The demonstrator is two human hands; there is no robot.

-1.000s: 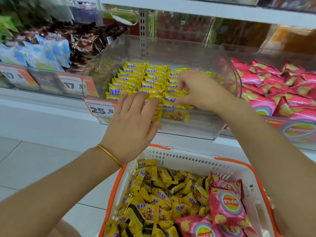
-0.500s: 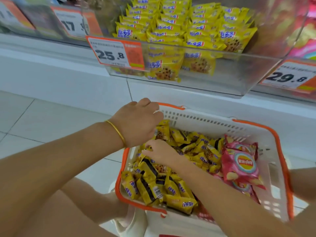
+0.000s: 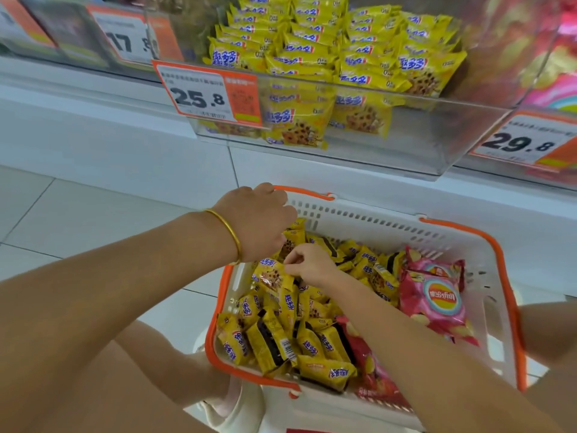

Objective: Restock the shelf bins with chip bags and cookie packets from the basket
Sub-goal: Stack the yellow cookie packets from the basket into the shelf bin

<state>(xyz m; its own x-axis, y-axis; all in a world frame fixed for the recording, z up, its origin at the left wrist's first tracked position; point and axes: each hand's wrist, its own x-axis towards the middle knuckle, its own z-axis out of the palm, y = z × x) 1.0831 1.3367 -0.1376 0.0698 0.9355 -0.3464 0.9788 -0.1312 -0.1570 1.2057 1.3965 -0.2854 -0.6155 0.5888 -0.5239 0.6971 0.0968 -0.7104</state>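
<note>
A white basket with an orange rim (image 3: 462,228) stands below the shelf, full of yellow cookie packets (image 3: 274,339), with pink chip bags (image 3: 434,301) at its right side. My left hand (image 3: 259,220), wearing a gold bangle, reaches into the basket's far left corner with fingers curled down onto a packet (image 3: 293,237); its fingertips are hidden. Just beneath it, my right hand (image 3: 310,264) pinches a cookie packet (image 3: 270,273) on top of the pile. Above, the clear shelf bin (image 3: 421,135) holds rows of the same yellow cookie packets (image 3: 327,57).
A 25.8 price tag (image 3: 203,95) hangs on the cookie bin's front left. A 29.8 tag (image 3: 524,142) marks the neighbouring bin of pink chip bags (image 3: 555,89) on the right. White tiled floor (image 3: 78,214) lies left of the basket; my knees are below it.
Both hands have come down from the cookie bin into the basket, and my view has dropped with them. Over the last half second the hands have settled onto packets at the far left.
</note>
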